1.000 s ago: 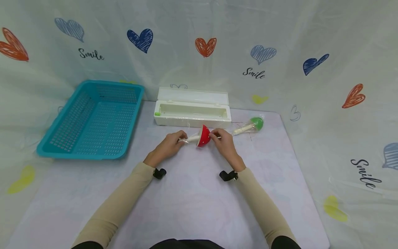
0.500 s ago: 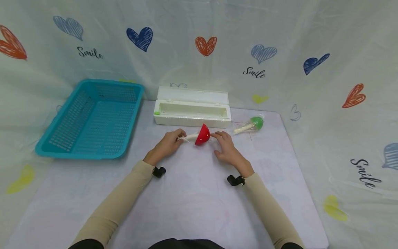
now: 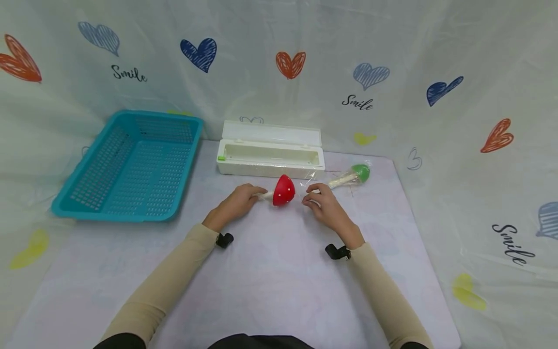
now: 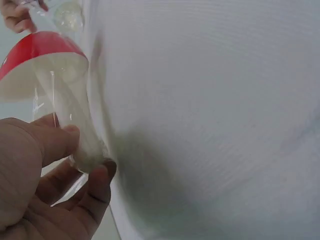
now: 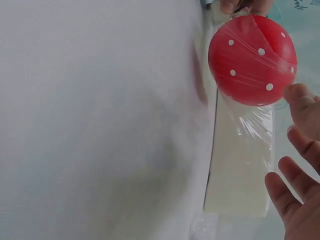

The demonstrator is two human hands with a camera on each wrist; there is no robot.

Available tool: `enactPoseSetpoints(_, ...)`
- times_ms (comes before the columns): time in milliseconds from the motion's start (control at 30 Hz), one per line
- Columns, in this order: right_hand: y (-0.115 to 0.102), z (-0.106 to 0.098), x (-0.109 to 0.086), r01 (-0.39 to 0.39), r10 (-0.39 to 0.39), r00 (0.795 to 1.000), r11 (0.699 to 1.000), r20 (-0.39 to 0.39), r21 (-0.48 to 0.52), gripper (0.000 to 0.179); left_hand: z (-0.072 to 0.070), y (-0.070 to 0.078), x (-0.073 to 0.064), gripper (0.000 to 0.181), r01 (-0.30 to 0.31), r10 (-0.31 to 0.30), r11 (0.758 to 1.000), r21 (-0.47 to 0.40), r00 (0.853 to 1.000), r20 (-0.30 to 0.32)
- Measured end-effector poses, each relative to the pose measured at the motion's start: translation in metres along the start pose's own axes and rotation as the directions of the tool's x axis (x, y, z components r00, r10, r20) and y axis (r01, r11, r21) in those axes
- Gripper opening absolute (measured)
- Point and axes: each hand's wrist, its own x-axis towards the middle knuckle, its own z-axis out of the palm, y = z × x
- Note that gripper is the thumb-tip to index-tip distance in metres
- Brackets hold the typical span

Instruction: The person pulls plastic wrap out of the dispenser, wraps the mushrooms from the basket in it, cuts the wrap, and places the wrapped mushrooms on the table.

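My left hand pinches the pale stem of a red toy mushroom with white dots. Clear plastic film wraps the toy. Seen from the left wrist, the thumb and fingertips close round the lower end of the stem. To the right of the cap hovers my right hand, its fingers loosely bent and apart. Its fingertips come right at the edge of the red cap in the right wrist view, with loose film near them.
Behind the hands stands a long white box with its lid raised. A green-capped toy mushroom in clear wrap lies to its right. At the left is a blue perforated basket. A printed curtain hangs behind the table.
My right hand has come off the red cap and moved right. The cap has turned to show more of its dotted top. My left hand keeps hold of the stem.
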Motion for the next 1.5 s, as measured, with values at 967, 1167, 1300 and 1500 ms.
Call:
enactPoseSetpoints(967,-0.007,0.038,0.040,-0.238,0.258,0.957,0.960,-0.134,0.146,0.019,0.007,0.009,0.016,0.030,0.108,-0.098,0.991,0.073,0.987,-0.125)
enactPoseSetpoints(1167,-0.004,0.036,0.036,-0.186,0.189,0.982,0.976,-0.015,0.110,0.046,0.011,0.010,0.015,0.034,0.089,-0.078,0.989,0.115,0.992,-0.096)
enactPoseSetpoints(1300,-0.002,0.037,0.035,-0.184,0.178,0.982,0.978,0.069,0.099,0.060,0.012,0.010,0.016,0.036,0.081,-0.068,0.989,0.120,0.992,-0.108)
enactPoseSetpoints(1500,-0.003,0.034,0.036,-0.127,0.120,0.983,0.991,0.136,0.046,0.070,0.000,0.006,0.013,0.027,0.050,-0.045,0.996,0.079,0.997,-0.064)
